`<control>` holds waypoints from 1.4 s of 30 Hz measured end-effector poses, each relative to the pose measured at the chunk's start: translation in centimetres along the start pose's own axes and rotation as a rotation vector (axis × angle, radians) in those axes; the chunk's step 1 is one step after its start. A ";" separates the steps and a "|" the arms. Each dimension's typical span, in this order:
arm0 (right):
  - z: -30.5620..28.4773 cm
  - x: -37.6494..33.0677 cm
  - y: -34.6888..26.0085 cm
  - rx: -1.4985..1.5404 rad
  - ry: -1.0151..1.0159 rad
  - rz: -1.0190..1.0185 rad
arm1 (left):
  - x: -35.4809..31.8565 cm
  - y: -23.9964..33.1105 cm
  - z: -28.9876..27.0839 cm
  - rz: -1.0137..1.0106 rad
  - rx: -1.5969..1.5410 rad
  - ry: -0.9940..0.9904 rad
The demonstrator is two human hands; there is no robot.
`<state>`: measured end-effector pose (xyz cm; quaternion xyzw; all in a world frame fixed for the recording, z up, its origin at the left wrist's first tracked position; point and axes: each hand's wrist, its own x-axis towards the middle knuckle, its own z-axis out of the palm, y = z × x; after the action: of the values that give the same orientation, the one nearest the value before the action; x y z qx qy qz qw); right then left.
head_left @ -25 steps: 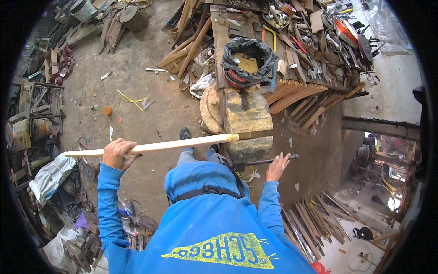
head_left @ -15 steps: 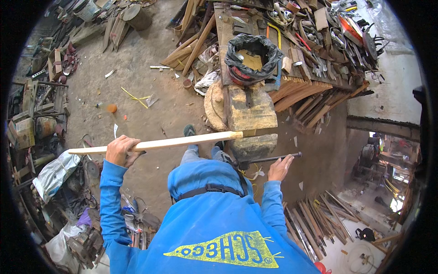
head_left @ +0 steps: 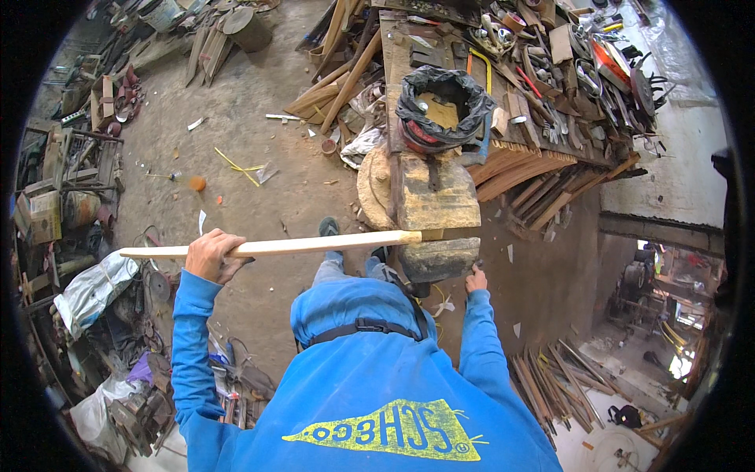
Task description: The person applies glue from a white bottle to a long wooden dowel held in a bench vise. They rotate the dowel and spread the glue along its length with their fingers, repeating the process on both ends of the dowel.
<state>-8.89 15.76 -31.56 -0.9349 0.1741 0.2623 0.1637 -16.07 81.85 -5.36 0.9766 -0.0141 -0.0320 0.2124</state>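
Pale wooden stick [head_left: 275, 245] lies gripped in the left hand [head_left: 211, 253], its far end on the block [head_left: 436, 208]; right hand [head_left: 475, 278] loosely open, empty.

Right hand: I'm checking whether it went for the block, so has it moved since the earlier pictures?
Yes. The right hand has moved forward and leftward, closing on the wooden block, nearly touching its lower edge.

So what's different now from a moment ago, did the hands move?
The right hand has moved up from the thin dark rod it was holding low down; it now sits by the lower edge of the wooden block, and the rod is no longer visible. The left hand grips the long pale wooden stick as before, its far end still resting on the block. The black-lined bucket has not moved.
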 end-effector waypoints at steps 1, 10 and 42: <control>0.5 0.3 0.3 0.029 0.014 -0.004 | 0.0 0.0 0.0 -0.001 -0.001 0.000; -10.0 -9.3 -13.3 0.412 0.933 0.014 | 0.1 0.0 -0.1 0.015 -0.028 0.014; -9.9 -22.1 -30.7 -0.254 0.402 -0.566 | 0.0 -1.2 1.2 0.051 -0.174 -0.029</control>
<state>-9.71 44.30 -4.87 -0.9918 -0.0968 0.0370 0.0750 -16.10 82.46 -6.91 0.9532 -0.0392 -0.0421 0.2968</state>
